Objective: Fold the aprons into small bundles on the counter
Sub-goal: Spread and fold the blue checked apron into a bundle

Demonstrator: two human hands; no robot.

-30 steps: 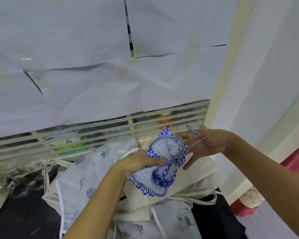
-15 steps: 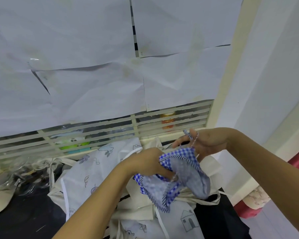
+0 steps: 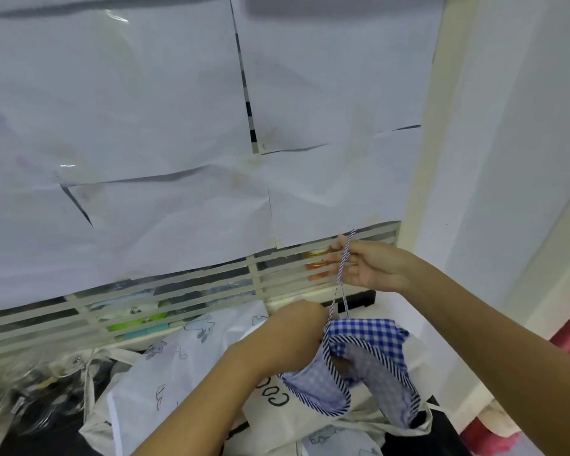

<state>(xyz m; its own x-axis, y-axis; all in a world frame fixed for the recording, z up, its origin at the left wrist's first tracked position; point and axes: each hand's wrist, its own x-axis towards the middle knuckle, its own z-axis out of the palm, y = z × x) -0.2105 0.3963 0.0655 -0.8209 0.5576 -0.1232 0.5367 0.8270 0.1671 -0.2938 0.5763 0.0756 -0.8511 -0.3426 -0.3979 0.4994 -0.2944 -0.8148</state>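
A blue-and-white checked apron (image 3: 366, 353) with striped edging is bunched above the counter. My left hand (image 3: 297, 337) grips the bundle from the left, its fingers hidden in the cloth. My right hand (image 3: 366, 266) is raised above it and pinches the apron's striped tie string (image 3: 341, 278), which runs taut down to the bundle. Under the bundle lies a heap of white and cream printed aprons (image 3: 178, 366).
A dark counter (image 3: 40, 432) holds the heap. Clear glassware (image 3: 4, 383) stands at the far left. Behind runs a slatted window (image 3: 191, 294) with paper sheets taped above and jars behind it. A white wall (image 3: 514, 159) is at the right.
My right hand has risen and drawn the tie string up and taut. The checked bundle has dropped lower, with my left hand closed more tightly on it.
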